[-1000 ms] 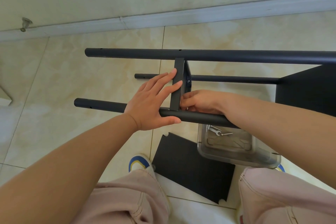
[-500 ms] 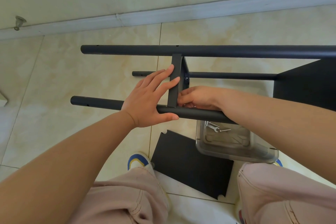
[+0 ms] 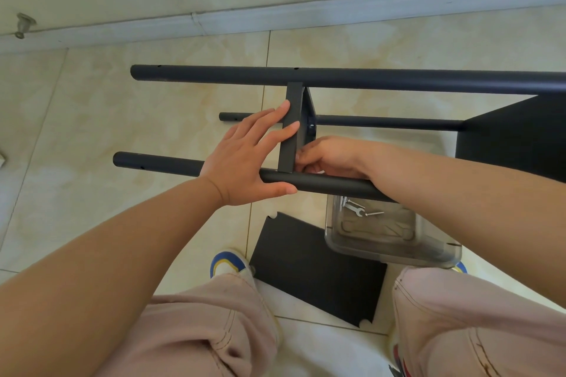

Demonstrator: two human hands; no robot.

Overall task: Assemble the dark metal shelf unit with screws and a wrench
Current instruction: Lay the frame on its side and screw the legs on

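Note:
The dark metal shelf unit lies on its side on the tiled floor, with a far tube (image 3: pixel 398 79), a near tube (image 3: pixel 153 162) and a lower tube (image 3: pixel 382 122). A shelf panel (image 3: pixel 292 119) stands edge-on between the far and near tubes. My left hand (image 3: pixel 245 159) presses straight fingers against that panel, thumb under the near tube. My right hand (image 3: pixel 330 156) reaches over the near tube, its fingers curled at the panel's lower corner, pinching a small pale screw that is mostly hidden. A small wrench (image 3: pixel 355 210) lies in the clear plastic box (image 3: pixel 392 251).
Another fitted panel (image 3: pixel 514 138) fills the frame at the right. A loose dark panel (image 3: pixel 312 272) lies flat on the floor between my feet, partly under the box. The wall and baseboard (image 3: pixel 275 15) run behind the unit, with a door stop (image 3: pixel 24 24) at far left.
Both hands stay at the same joint. My right fingers have shifted slightly at the panel's corner, and the view has drifted a little.

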